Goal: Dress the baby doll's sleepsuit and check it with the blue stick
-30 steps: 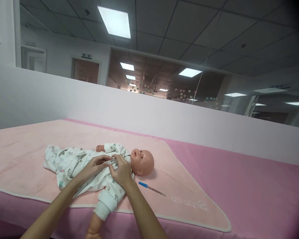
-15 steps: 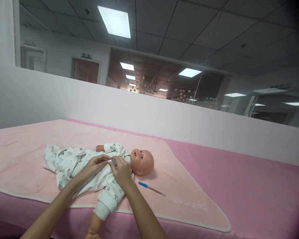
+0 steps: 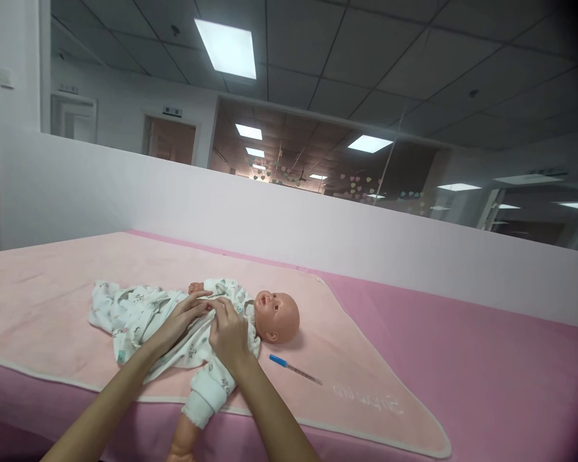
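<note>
A baby doll (image 3: 282,319) lies on its back on the bed, its head toward the right. It wears a white printed baby gown (image 3: 130,314), gathered in folds over the legs. Over the chest, my left hand (image 3: 183,319) reaches in from the left, fingers long and close together at the gown's front. My right hand (image 3: 230,330) meets it there with bent fingers, pinching the cloth near the collar. Both sets of fingertips nearly touch; the bit of fabric between them is mostly hidden. Beside the doll's head rests a slim clear stick with a blue cap (image 3: 278,360).
Under the doll is a pale pink blanket (image 3: 366,372) with a white edge, spread over a darker pink bed cover (image 3: 462,333). A low white wall (image 3: 270,212) runs behind, with windows above it.
My fingers have shifted slightly at the gown's chest, and a small shiny spot between them is now covered. The view has moved a little; doll and capped stick stay put.
</note>
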`<state>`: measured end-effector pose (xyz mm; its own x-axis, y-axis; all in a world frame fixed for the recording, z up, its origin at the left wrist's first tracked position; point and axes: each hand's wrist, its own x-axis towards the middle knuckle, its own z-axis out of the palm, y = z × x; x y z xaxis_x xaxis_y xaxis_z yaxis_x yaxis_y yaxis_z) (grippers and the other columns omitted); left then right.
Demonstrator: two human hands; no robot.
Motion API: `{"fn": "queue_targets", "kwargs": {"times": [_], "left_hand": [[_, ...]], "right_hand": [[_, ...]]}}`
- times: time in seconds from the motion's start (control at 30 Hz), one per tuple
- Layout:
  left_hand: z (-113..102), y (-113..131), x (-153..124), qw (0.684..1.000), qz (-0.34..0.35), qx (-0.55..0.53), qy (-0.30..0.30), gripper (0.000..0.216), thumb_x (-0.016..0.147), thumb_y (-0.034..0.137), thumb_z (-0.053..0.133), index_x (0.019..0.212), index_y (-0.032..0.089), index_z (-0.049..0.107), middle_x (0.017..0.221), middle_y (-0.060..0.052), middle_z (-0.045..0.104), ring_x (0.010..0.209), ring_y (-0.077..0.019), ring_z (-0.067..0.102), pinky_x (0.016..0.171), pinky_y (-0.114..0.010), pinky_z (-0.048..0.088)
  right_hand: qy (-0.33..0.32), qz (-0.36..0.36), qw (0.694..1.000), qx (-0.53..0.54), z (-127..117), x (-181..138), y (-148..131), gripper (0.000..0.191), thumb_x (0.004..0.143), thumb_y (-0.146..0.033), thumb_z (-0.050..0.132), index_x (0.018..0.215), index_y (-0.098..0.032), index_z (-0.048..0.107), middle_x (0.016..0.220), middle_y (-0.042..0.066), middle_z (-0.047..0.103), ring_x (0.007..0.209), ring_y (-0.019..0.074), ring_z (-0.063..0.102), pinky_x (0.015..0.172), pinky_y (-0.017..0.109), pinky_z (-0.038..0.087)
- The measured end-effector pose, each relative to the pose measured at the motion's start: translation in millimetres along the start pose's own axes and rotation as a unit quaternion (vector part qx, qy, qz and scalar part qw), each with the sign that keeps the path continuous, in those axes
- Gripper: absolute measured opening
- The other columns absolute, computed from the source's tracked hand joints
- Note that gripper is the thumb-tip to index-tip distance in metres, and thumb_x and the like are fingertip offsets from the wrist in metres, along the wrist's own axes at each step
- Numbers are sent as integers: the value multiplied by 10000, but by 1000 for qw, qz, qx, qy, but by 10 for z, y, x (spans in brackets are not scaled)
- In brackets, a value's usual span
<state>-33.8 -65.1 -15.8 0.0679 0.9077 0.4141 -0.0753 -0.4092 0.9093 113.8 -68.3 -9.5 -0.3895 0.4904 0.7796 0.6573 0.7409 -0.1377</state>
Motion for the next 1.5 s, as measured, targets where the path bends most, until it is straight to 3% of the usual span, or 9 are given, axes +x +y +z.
{"fn": "queue_targets", "kwargs": {"times": [0.1,0.23,0.37,0.5,0.73,0.97,1.23,1.5], "left_hand": [[10,-21,11,998,-20,-47,43,437,740,388,585,1133,201,543,1061,-88,649,989,-236,604,810,-321,476],[-22,-12,49,993,-13,-95,74,446,714,385,623,1109,198,535,989,-78,653,900,-202,624,763,-300,483],[-175,3,79,994,17,-9,105,454,693,429,633,1064,176,564,824,-46,642,747,-178,607,666,-288,477],[-377,23,-20,993,1,117,16,406,722,451,593,1008,164,604,656,-12,609,670,-180,577,625,-291,455],[-491,112,-237,978,-18,186,-88,381,696,397,649,1021,202,613,922,-52,629,887,-209,570,778,-316,462],[-438,182,-267,976,-10,187,-110,303,689,317,651,967,201,614,975,-51,621,935,-214,560,825,-329,464],[-415,100,-245,974,14,212,-81,245,695,274,617,924,190,637,938,-56,651,912,-226,578,801,-348,466],[-383,119,-253,976,23,210,-55,241,657,218,616,895,181,620,832,-36,628,798,-180,569,722,-297,472]], "right_hand": [[-47,-53,998,-1,42,58,-92,289,761,-148,446,1021,-221,550,963,37,623,771,157,584,606,238,416],[-70,-50,996,7,55,74,-125,154,758,-212,473,886,-215,559,876,25,611,757,155,567,603,234,400],[-73,-45,996,12,6,32,-107,192,722,-203,492,902,-223,556,896,19,560,755,145,538,614,234,385],[-76,-48,996,8,-9,14,-92,187,697,-183,503,875,-219,547,886,13,520,730,132,506,592,230,354],[-48,-50,997,31,70,43,-42,83,786,-149,455,811,-193,521,846,19,550,741,127,514,609,225,343],[9,-66,994,86,123,26,-15,167,882,-185,376,879,-188,542,820,28,625,740,127,561,644,224,381],[-46,-89,993,57,138,14,-17,169,790,-146,472,907,-206,577,828,16,643,790,137,576,654,229,390],[-48,-88,994,47,132,24,-33,90,773,-156,493,796,-200,569,778,2,626,744,121,556,623,221,361]]}}
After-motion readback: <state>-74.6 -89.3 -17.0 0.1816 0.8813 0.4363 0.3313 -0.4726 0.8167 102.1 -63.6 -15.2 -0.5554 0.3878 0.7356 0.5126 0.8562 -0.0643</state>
